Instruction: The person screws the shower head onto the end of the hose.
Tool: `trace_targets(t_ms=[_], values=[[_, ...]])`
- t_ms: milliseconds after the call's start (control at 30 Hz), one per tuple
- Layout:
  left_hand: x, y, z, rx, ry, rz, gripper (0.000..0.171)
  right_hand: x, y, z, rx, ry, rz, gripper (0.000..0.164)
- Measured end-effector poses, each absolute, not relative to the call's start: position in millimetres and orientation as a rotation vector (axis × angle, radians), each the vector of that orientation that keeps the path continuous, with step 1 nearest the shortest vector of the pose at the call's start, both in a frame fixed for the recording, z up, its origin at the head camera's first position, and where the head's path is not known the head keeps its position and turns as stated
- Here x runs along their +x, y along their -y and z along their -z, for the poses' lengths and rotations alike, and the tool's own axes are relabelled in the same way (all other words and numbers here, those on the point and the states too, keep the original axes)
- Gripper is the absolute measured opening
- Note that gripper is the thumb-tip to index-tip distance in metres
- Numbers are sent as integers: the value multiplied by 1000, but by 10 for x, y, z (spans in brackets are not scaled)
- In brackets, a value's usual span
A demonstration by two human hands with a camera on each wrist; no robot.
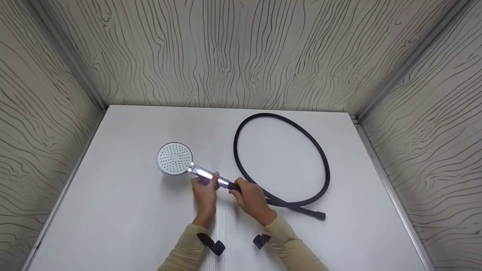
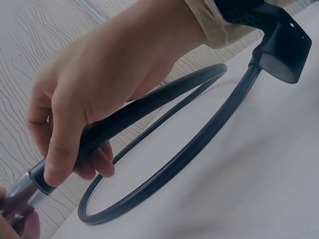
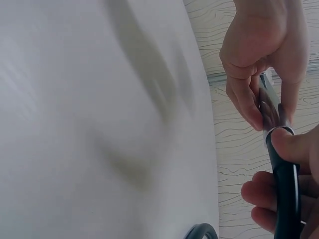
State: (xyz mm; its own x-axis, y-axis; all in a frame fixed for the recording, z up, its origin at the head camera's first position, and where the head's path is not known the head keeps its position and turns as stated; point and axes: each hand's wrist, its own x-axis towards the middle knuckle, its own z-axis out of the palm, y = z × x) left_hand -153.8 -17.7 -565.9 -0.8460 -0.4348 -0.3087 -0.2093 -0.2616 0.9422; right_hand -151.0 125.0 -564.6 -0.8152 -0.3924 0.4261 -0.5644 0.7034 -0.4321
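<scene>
A chrome hand shower (image 1: 201, 172) is held up over the white table, its round white spray face (image 1: 174, 158) turned upward and pointing left. The left hand (image 1: 205, 196) grips the chrome handle from below, thumb along its side. At the handle's lower end, the right hand (image 1: 254, 199) grips the black end of a shower hose, thumb and fingers curled round it. In the right wrist view the black hose end (image 3: 285, 181) meets the chrome handle (image 3: 269, 105) in line. The left wrist view shows the right hand's fingers wrapped round the hose.
The black hose (image 1: 327, 173) runs in a wide loop on the right of the table (image 1: 124, 210) and crosses itself near the right hand. Its free end (image 1: 321, 215) lies at the front right. Wood-patterned panels (image 1: 226, 56) stand behind and at both sides.
</scene>
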Motion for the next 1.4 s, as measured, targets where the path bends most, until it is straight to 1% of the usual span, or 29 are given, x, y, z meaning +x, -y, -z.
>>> trace_targets(t_ms=[100, 233, 400, 500, 633, 700, 767, 867, 933, 1100, 1400], values=[[-1539, 181, 5657, 780, 1804, 2264, 53, -1527, -1280, 5654, 767, 2659, -902, 15], [-1531, 190, 5661, 757, 1799, 2283, 52, -1560, -1318, 5644, 793, 2758, -968, 14], [-1517, 195, 5687, 769, 1806, 2281, 48, -1600, -1359, 5590, 853, 2935, -1011, 21], [-1502, 182, 5709, 769, 1799, 2295, 51, -1603, -1382, 5564, 832, 3031, -1063, 24], [-1507, 184, 5699, 772, 1749, 2296, 62, -1588, -1367, 5548, 762, 3045, -1056, 24], [-1525, 188, 5678, 781, 1728, 2278, 66, -1570, -1340, 5546, 738, 3001, -1014, 29], [-1536, 195, 5665, 783, 1704, 2260, 64, -1550, -1303, 5560, 744, 2944, -944, 35], [-1514, 196, 5663, 794, 1720, 2233, 58, -1526, -1250, 5606, 753, 2855, -850, 36], [-1498, 188, 5674, 800, 1745, 2222, 54, -1519, -1228, 5640, 751, 2810, -795, 35], [-1472, 175, 5702, 840, 1828, 2207, 54, -1510, -1205, 5669, 724, 2749, -727, 30], [-1507, 164, 5682, 866, 1827, 2237, 52, -1524, -1230, 5655, 740, 2667, -784, 19]])
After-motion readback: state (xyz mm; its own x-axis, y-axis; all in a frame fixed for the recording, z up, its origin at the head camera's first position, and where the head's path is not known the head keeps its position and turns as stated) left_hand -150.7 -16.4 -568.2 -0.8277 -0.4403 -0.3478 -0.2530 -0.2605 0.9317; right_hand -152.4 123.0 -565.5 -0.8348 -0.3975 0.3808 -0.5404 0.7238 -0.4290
